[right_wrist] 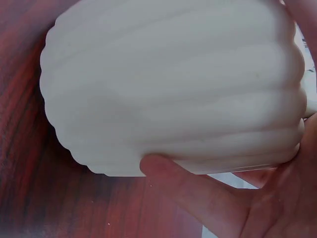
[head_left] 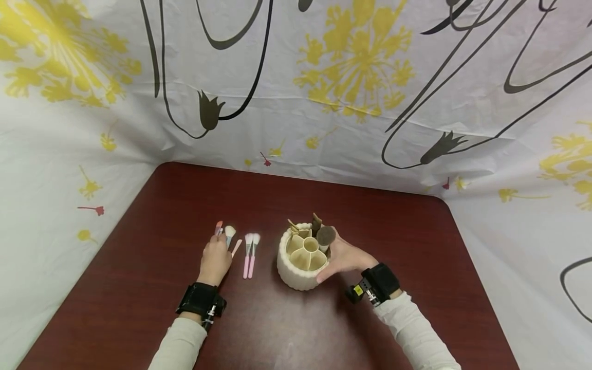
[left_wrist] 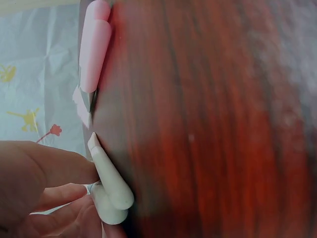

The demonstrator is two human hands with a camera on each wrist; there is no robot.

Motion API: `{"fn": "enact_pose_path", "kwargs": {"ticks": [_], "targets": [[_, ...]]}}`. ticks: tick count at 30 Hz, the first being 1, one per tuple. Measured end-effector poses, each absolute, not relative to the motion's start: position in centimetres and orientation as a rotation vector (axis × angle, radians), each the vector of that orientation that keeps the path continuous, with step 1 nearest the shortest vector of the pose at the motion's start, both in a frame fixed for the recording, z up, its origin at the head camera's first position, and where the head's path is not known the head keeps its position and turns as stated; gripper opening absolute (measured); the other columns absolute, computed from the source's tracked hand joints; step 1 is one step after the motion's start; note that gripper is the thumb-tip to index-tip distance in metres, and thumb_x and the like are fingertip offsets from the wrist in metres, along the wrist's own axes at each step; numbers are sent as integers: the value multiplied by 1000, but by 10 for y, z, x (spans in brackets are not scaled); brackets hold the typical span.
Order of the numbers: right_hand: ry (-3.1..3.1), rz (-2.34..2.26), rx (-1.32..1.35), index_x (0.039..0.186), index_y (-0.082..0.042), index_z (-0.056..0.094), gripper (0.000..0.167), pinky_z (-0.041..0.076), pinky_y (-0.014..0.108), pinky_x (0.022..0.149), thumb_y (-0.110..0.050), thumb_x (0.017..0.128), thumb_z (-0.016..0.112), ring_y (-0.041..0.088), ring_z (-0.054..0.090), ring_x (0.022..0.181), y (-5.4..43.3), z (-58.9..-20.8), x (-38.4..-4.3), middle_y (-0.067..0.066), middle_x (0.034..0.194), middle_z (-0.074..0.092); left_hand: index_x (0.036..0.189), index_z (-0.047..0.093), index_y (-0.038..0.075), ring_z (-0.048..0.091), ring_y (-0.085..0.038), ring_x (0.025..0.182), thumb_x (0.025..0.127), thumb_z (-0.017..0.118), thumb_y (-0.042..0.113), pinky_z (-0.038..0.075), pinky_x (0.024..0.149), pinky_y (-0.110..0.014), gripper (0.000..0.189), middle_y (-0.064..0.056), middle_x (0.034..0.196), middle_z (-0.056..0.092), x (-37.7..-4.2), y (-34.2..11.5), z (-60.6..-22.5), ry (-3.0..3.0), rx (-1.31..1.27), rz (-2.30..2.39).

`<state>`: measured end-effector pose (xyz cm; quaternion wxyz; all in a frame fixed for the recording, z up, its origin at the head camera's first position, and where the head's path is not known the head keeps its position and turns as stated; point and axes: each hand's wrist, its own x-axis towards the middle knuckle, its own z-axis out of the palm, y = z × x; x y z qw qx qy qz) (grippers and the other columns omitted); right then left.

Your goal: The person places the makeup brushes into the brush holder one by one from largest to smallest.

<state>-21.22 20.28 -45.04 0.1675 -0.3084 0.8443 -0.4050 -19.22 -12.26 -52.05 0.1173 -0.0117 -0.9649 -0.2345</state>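
My left hand (head_left: 216, 261) is over several makeup brushes at the left, with a white-bristled brush head (head_left: 230, 232) and an orange-pink tip (head_left: 219, 225) showing past the fingers. In the left wrist view the thumb lies against a white handle (left_wrist: 114, 181), with the other fingers curled behind a second one. My right hand (head_left: 344, 254) grips the right side of a cream ribbed brush holder (head_left: 296, 270), its thumb (right_wrist: 183, 183) along the wall. Divided compartments show inside the holder, and a dark-headed brush (head_left: 326, 235) stands in it near the fingers.
Two pink-handled brushes (head_left: 248, 264) lie side by side between the left hand and the holder. More brown-toned tools (head_left: 316, 223) stick up at the holder's back. A patterned white cloth (head_left: 277, 128) hangs behind the dark red table (head_left: 194, 190).
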Motion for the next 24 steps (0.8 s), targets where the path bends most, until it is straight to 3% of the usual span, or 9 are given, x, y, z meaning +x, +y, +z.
{"fn": "enact_pose_path", "kwargs": {"ticks": [4, 11, 16, 21, 24], "targets": [[2328, -1251, -892, 136, -9, 32, 105, 28, 35, 103, -25, 49, 89, 15, 38, 123, 201, -451, -211, 1, 133, 42, 100, 56, -16, 58, -43, 72, 73, 61, -8, 49, 61, -49, 30, -30, 89, 56, -194, -123, -521, -2812, -50, -636], [2326, -1249, -907, 138, -9, 28, 109, 26, 35, 104, -26, 49, 89, 13, 36, 124, 200, -452, -212, 2, 135, 40, 94, 59, -15, 58, -42, 69, 72, 61, -9, 48, 59, -49, 24, -29, 82, 56, -193, -122, -519, -2791, -44, -633], [2301, -1287, -926, 137, -11, 30, 106, 26, 32, 104, -23, 50, 89, 14, 37, 122, 201, -453, -212, 0, 133, 42, 85, 60, -14, 57, -41, 63, 74, 67, 0, 47, 55, -49, 19, -26, 74, 55, -194, -119, -522, -2713, -62, -615], [2277, -1315, -915, 136, -11, 31, 104, 27, 29, 102, -21, 51, 89, 14, 39, 121, 202, -454, -211, 1, 133, 43, 79, 58, -13, 54, -39, 58, 71, 68, -2, 46, 51, -48, 17, -25, 69, 53, -194, -117, -522, -2633, -93, -632], [2269, -1318, -919, 136, -10, 31, 103, 28, 28, 102, -21, 51, 89, 13, 39, 121, 202, -454, -212, 2, 132, 43, 73, 56, -11, 52, -36, 53, 75, 68, 7, 44, 47, -46, 21, -22, 65, 51, -193, -116, -521, -2563, -127, -626]]}}
